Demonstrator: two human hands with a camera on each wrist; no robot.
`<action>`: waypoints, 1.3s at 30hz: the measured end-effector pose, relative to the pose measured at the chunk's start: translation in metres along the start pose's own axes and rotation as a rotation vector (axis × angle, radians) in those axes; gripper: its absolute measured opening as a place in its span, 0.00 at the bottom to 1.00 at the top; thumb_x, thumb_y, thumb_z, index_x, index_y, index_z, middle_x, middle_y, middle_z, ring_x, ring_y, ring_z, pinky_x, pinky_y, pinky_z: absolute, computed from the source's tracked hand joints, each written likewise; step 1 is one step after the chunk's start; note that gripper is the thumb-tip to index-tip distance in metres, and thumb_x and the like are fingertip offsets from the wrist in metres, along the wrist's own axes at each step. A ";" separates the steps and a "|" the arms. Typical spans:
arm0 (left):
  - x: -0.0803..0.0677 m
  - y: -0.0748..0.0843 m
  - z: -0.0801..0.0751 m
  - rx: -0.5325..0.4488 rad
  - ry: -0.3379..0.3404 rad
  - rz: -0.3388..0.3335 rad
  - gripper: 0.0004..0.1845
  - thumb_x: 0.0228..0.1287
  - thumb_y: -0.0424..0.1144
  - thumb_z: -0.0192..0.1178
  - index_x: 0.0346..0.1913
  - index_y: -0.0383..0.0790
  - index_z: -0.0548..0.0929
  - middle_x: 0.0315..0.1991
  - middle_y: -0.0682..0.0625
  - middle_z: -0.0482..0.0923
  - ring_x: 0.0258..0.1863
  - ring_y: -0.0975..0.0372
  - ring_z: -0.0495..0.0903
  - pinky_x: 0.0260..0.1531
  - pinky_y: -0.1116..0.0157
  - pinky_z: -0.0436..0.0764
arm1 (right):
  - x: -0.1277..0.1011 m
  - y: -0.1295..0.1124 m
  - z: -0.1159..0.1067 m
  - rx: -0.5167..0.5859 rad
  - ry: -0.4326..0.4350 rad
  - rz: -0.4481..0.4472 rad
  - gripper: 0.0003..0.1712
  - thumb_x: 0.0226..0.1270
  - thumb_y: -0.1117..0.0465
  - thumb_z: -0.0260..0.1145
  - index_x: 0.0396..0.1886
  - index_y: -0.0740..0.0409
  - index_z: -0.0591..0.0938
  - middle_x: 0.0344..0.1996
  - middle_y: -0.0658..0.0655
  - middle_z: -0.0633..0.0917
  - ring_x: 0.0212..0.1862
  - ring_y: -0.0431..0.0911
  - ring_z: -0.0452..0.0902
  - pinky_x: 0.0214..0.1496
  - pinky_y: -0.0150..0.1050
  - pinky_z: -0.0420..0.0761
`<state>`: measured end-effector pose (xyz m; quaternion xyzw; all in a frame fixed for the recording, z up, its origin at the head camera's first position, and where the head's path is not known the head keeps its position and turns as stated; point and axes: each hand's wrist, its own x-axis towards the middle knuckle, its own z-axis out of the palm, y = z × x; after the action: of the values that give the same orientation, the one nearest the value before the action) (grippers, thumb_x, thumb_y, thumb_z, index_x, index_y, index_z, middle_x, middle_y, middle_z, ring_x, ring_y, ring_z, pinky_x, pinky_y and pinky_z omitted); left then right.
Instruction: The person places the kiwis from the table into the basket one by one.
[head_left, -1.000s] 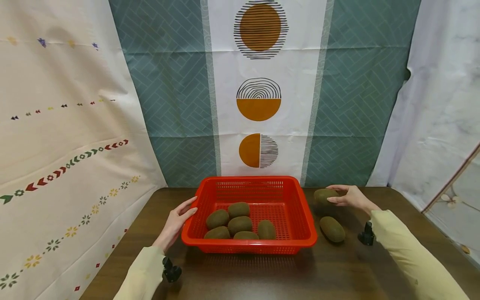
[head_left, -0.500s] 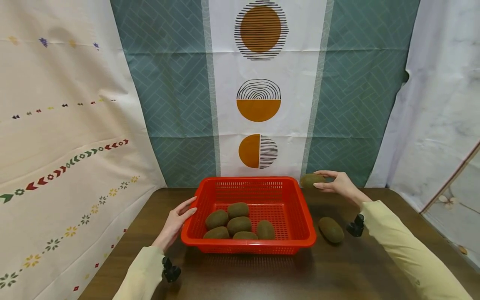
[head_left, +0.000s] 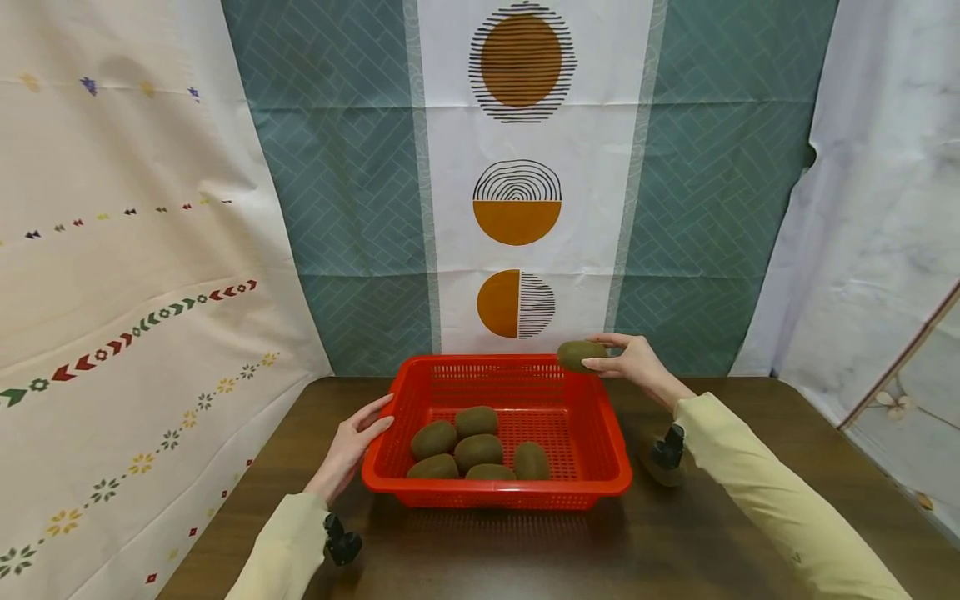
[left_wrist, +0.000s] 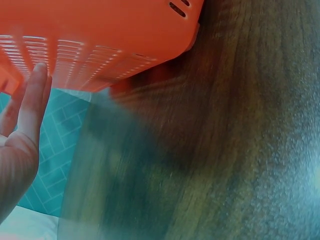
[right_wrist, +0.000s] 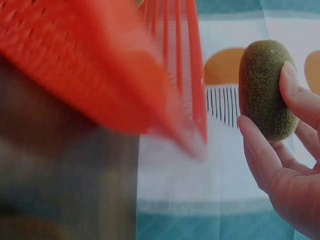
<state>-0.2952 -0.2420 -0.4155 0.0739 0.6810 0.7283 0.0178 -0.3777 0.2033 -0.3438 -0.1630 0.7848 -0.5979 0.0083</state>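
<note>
A red plastic basket [head_left: 611,454] stands on the dark wooden table [head_left: 525,550] with several brown kiwis [head_left: 480,450] inside. My right hand [head_left: 626,362] pinches one kiwi [head_left: 579,354] in the air over the basket's far right corner; the right wrist view shows that kiwi [right_wrist: 264,87] between my fingers [right_wrist: 257,150] beside the basket [right_wrist: 100,75]. My left hand [head_left: 356,437] rests with straight fingers against the basket's left wall. In the left wrist view those fingers [left_wrist: 32,105] touch the basket [left_wrist: 100,40]. Another kiwi [head_left: 654,473] lies on the table right of the basket, half hidden by my wrist.
Patterned cloth backdrops [head_left: 517,183] close off the table's back and left side. A pale curtain [head_left: 877,208] hangs at the right. Bare tabletop [head_left: 487,558] lies in front of the basket.
My right hand has lifted a kiwi off the table at the right and carried it up and left to the basket's far right corner. The left hand has stayed put.
</note>
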 end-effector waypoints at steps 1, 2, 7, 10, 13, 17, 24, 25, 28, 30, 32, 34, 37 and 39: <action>0.000 0.000 0.000 -0.002 0.003 -0.001 0.28 0.63 0.36 0.57 0.65 0.37 0.64 0.58 0.35 0.65 0.50 0.44 0.71 0.41 0.54 0.76 | 0.002 -0.002 0.005 -0.002 0.000 0.004 0.33 0.53 0.62 0.70 0.58 0.67 0.71 0.55 0.70 0.64 0.36 0.50 0.80 0.45 0.52 0.74; 0.000 0.000 0.000 -0.007 0.005 -0.005 0.27 0.63 0.35 0.57 0.65 0.37 0.64 0.58 0.35 0.65 0.50 0.44 0.71 0.41 0.54 0.75 | 0.005 -0.004 0.010 -0.017 0.008 0.009 0.32 0.52 0.61 0.71 0.57 0.65 0.72 0.54 0.69 0.65 0.36 0.50 0.80 0.45 0.52 0.74; -0.002 -0.001 0.000 -0.011 -0.002 -0.010 0.28 0.63 0.36 0.57 0.65 0.38 0.64 0.59 0.35 0.65 0.51 0.44 0.71 0.41 0.53 0.75 | 0.016 -0.012 0.036 0.000 0.014 0.017 0.30 0.51 0.62 0.71 0.55 0.64 0.75 0.54 0.67 0.68 0.38 0.50 0.78 0.45 0.50 0.75; -0.002 -0.001 0.000 -0.012 -0.007 -0.011 0.28 0.62 0.36 0.57 0.65 0.38 0.64 0.59 0.35 0.65 0.51 0.43 0.71 0.41 0.53 0.75 | 0.022 -0.012 0.050 0.024 0.000 0.011 0.29 0.52 0.64 0.70 0.55 0.66 0.74 0.53 0.68 0.68 0.40 0.51 0.77 0.45 0.49 0.75; -0.001 -0.001 -0.001 -0.009 -0.011 -0.001 0.28 0.62 0.37 0.57 0.65 0.38 0.64 0.59 0.35 0.64 0.50 0.44 0.71 0.41 0.53 0.75 | 0.027 -0.009 0.063 0.040 -0.011 0.027 0.29 0.52 0.66 0.70 0.56 0.67 0.73 0.51 0.69 0.70 0.40 0.53 0.77 0.45 0.50 0.75; 0.000 -0.001 -0.001 -0.001 -0.005 0.008 0.28 0.63 0.37 0.57 0.65 0.38 0.63 0.59 0.35 0.65 0.50 0.44 0.72 0.41 0.53 0.76 | 0.033 -0.002 0.079 -0.024 -0.013 0.069 0.29 0.50 0.66 0.71 0.54 0.65 0.75 0.48 0.66 0.74 0.39 0.51 0.78 0.42 0.47 0.77; 0.000 -0.001 -0.001 0.000 -0.001 0.003 0.28 0.62 0.36 0.58 0.64 0.37 0.64 0.58 0.35 0.66 0.49 0.44 0.73 0.40 0.53 0.76 | 0.037 0.014 0.101 -0.109 0.002 0.125 0.26 0.48 0.65 0.73 0.49 0.64 0.79 0.45 0.62 0.78 0.34 0.48 0.77 0.38 0.45 0.79; 0.000 -0.001 -0.001 0.000 0.000 0.001 0.28 0.62 0.36 0.58 0.64 0.37 0.65 0.58 0.35 0.66 0.49 0.44 0.73 0.40 0.53 0.76 | 0.038 0.016 0.103 -0.114 0.002 0.129 0.25 0.48 0.65 0.72 0.49 0.65 0.79 0.45 0.61 0.78 0.33 0.48 0.77 0.38 0.45 0.79; 0.001 -0.001 -0.001 0.007 0.002 -0.004 0.28 0.62 0.36 0.58 0.64 0.38 0.65 0.58 0.35 0.66 0.49 0.45 0.73 0.40 0.53 0.76 | 0.038 0.022 0.108 -0.127 0.012 0.146 0.24 0.48 0.65 0.72 0.48 0.65 0.80 0.42 0.60 0.80 0.32 0.47 0.77 0.39 0.47 0.78; 0.001 -0.001 -0.001 0.010 -0.003 -0.004 0.28 0.62 0.36 0.57 0.65 0.38 0.64 0.58 0.35 0.66 0.49 0.45 0.73 0.40 0.53 0.76 | 0.039 0.025 0.110 -0.129 0.013 0.152 0.24 0.48 0.66 0.72 0.48 0.65 0.79 0.40 0.60 0.80 0.32 0.48 0.77 0.41 0.50 0.77; 0.001 -0.001 -0.002 0.012 -0.001 -0.005 0.27 0.63 0.36 0.57 0.65 0.39 0.64 0.58 0.35 0.66 0.49 0.45 0.73 0.40 0.53 0.76 | 0.040 0.027 0.112 -0.132 0.022 0.161 0.23 0.48 0.66 0.72 0.47 0.65 0.80 0.39 0.60 0.80 0.31 0.48 0.77 0.41 0.50 0.77; 0.000 0.000 -0.002 0.011 0.005 -0.008 0.27 0.63 0.36 0.57 0.64 0.39 0.65 0.58 0.36 0.66 0.49 0.45 0.73 0.40 0.54 0.76 | 0.040 0.029 0.115 -0.141 0.027 0.168 0.23 0.48 0.66 0.72 0.47 0.65 0.79 0.40 0.62 0.80 0.33 0.49 0.77 0.40 0.49 0.78; 0.001 0.000 -0.001 0.006 0.008 -0.009 0.27 0.63 0.36 0.57 0.64 0.38 0.65 0.58 0.36 0.66 0.49 0.45 0.73 0.41 0.54 0.76 | 0.041 0.033 0.118 -0.156 0.034 0.184 0.23 0.49 0.66 0.72 0.47 0.65 0.80 0.44 0.64 0.79 0.35 0.50 0.76 0.38 0.47 0.79; 0.001 0.000 -0.001 0.004 0.002 -0.008 0.27 0.63 0.35 0.57 0.64 0.38 0.64 0.58 0.36 0.66 0.50 0.45 0.72 0.41 0.54 0.76 | 0.040 0.036 0.120 -0.167 0.040 0.199 0.22 0.49 0.66 0.71 0.47 0.66 0.80 0.44 0.64 0.78 0.36 0.50 0.76 0.36 0.45 0.79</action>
<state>-0.2961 -0.2426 -0.4160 0.0702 0.6829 0.7268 0.0199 -0.4000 0.0888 -0.4043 -0.0726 0.8440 -0.5300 0.0385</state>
